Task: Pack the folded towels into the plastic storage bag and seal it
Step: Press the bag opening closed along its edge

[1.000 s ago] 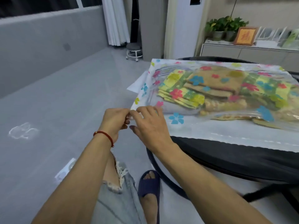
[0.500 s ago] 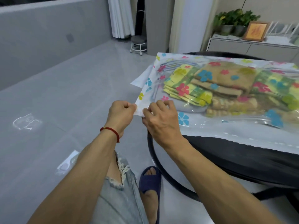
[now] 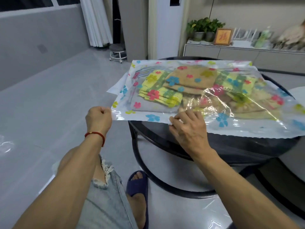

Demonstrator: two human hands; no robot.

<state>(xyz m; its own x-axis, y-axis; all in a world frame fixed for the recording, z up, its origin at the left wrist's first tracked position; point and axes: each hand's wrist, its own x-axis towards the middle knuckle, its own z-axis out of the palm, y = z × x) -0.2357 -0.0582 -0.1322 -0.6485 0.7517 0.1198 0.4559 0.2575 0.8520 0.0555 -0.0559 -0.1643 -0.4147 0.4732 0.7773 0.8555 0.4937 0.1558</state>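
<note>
A clear plastic storage bag (image 3: pixel 257 129) printed with coloured flowers lies flat on a round black table (image 3: pixel 231 149). Folded towels show through it: yellow-green ones (image 3: pixel 160 91) at the left, tan ones (image 3: pixel 193 78) in the middle, more at the right. My left hand (image 3: pixel 98 119) grips the bag's near left corner, fingers curled round it. My right hand (image 3: pixel 188 124) pinches the bag's near edge strip farther right, over the table's rim.
A white sheet (image 3: pixel 115 87) pokes out under the bag's left side. My knee in torn jeans (image 3: pixel 105 195) and a blue slipper (image 3: pixel 137 184) are below the table's ring base. A small stool (image 3: pixel 118 52) and a low cabinet (image 3: pixel 239 52) with plants stand behind.
My right hand has slid rightward along the bag's near edge, away from my left hand, which still holds the corner. The two hands were together before.
</note>
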